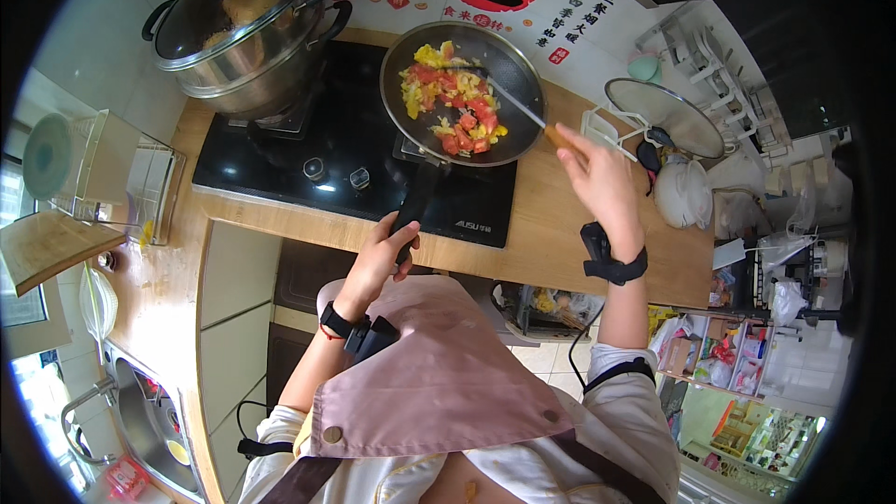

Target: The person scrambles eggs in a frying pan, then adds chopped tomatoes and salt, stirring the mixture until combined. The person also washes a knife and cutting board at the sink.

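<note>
My left hand (pixel 377 257) is wrapped round the black handle of a frying pan (pixel 519 65) on the right side of the black gas stove (pixel 280 163). Chopped tomato and yellow scrambled egg (pixel 446 93) lie in the pan, mostly in its left and middle part. In my right hand (pixel 600 182) is the wooden end of a spatula (pixel 516 100). Its metal shaft slants left into the pan, and its dark blade rests among the food, partly hidden by it.
A steel steamer pot (pixel 238 70) with a glass lid stands on the left burner. Right of the pan are a glass lid (pixel 677 112), a white rack (pixel 607 131) and a plastic-wrapped bundle (pixel 683 194). At far left sit a dish rack (pixel 154 187), a cutting board (pixel 61 247) and a sink (pixel 154 420).
</note>
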Action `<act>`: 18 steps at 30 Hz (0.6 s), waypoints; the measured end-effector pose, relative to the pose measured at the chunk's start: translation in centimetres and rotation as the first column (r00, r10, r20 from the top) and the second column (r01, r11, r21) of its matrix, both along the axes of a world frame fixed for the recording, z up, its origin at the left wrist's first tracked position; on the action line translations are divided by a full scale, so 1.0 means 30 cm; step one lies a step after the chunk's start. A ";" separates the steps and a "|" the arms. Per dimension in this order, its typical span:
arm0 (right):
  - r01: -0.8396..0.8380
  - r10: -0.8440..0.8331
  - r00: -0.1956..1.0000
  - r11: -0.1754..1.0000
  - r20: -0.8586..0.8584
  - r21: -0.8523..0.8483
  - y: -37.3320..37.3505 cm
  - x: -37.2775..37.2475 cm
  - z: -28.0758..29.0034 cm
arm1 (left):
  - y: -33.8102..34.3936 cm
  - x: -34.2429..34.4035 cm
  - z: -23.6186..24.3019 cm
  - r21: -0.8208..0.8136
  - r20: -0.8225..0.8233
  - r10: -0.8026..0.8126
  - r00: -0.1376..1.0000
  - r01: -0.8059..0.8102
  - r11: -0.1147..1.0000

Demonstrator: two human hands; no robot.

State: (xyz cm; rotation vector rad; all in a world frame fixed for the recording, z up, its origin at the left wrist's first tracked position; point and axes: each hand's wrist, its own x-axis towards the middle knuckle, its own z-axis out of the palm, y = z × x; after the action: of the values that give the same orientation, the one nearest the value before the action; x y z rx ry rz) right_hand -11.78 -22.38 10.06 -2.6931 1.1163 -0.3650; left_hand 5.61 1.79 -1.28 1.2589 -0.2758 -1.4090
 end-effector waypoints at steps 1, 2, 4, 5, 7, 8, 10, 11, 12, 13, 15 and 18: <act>0.051 -0.051 0.999 0.999 0.019 0.012 -0.010 0.010 0.009 | 0.000 -0.005 0.003 0.000 0.005 0.013 1.000 -0.013 1.000; 0.038 -0.037 0.999 0.999 0.040 -0.034 -0.030 0.051 0.010 | 0.000 -0.013 0.007 0.017 0.024 0.048 0.999 -0.049 0.999; -0.053 0.057 0.997 0.996 0.047 -0.077 -0.040 0.119 -0.011 | 0.000 -0.023 0.013 0.037 0.044 0.094 0.995 -0.096 0.995; -0.068 0.070 0.997 0.993 0.026 -0.093 -0.048 0.143 -0.032 | -0.001 -0.027 0.015 0.044 0.052 0.094 0.994 -0.096 0.994; -0.104 0.100 0.993 0.992 -0.055 -0.066 -0.044 0.142 -0.079 | 0.000 -0.024 0.016 0.046 0.055 0.089 0.995 -0.091 0.995; -0.132 0.128 0.990 0.988 -0.059 -0.083 -0.041 0.122 -0.088 | -0.001 -0.019 0.017 0.040 0.037 0.074 0.997 -0.075 0.996; -0.184 0.167 0.974 0.978 -0.155 -0.099 -0.034 0.027 -0.050 | -0.001 -0.010 0.015 0.036 -0.003 0.051 0.999 -0.051 0.998; -0.286 0.264 0.956 0.935 -0.126 -0.212 -0.029 -0.034 0.002 | -0.002 -0.007 0.015 0.027 -0.010 0.051 0.999 -0.050 0.998; -0.249 0.242 0.966 0.965 -0.088 -0.081 -0.014 -0.090 0.069 | -0.002 -0.008 0.015 0.032 -0.014 0.055 0.998 -0.054 0.998; -0.227 0.219 0.969 0.972 -0.116 -0.057 0.017 -0.139 0.141 | -0.002 -0.010 0.015 0.050 -0.019 0.059 0.998 -0.058 0.997; -0.129 0.129 0.971 0.992 -0.200 0.013 0.093 -0.185 0.262 | -0.001 -0.019 0.016 0.019 0.008 0.092 0.996 -0.092 0.996; -0.049 0.034 0.899 0.998 -0.437 -0.024 0.158 -0.153 0.293 | -0.002 -0.025 0.021 0.000 0.026 0.115 0.993 -0.115 0.993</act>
State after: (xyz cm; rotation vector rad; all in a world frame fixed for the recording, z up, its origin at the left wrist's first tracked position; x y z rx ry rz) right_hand -16.37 -17.63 18.87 -2.9064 1.1593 0.2501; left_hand 4.85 1.73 -0.66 1.2748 -0.2164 -1.2956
